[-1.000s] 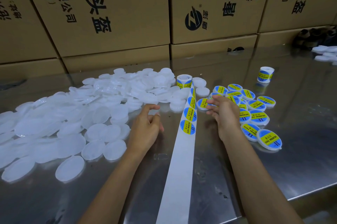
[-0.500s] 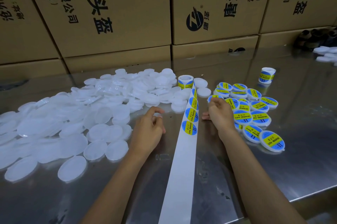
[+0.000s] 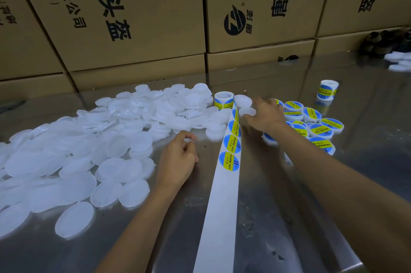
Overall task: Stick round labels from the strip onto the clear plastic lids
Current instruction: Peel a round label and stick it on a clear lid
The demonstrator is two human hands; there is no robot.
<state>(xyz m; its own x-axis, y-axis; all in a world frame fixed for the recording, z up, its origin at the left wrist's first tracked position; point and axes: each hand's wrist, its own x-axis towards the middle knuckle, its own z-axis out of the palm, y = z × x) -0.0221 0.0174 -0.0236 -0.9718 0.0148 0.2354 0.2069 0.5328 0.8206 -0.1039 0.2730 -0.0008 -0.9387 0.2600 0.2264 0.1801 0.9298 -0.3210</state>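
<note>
Right hand, fingers spread, reaches to blank lid beside label strip, mid-desk toward the back edge. Left hand loosely curled, seemingly empty. Advice: seat the lid flat near the strip, then centre the label.

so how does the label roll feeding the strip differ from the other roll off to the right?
The feeding roll stands at the edge of the plain lid pile; the spare roll stands alone on bare table, right of the labelled lids. The feeding roll trails a strip toward the camera; the spare roll shows no loose tail. Both stand on end and carry blue-and-yellow round labels.
</note>
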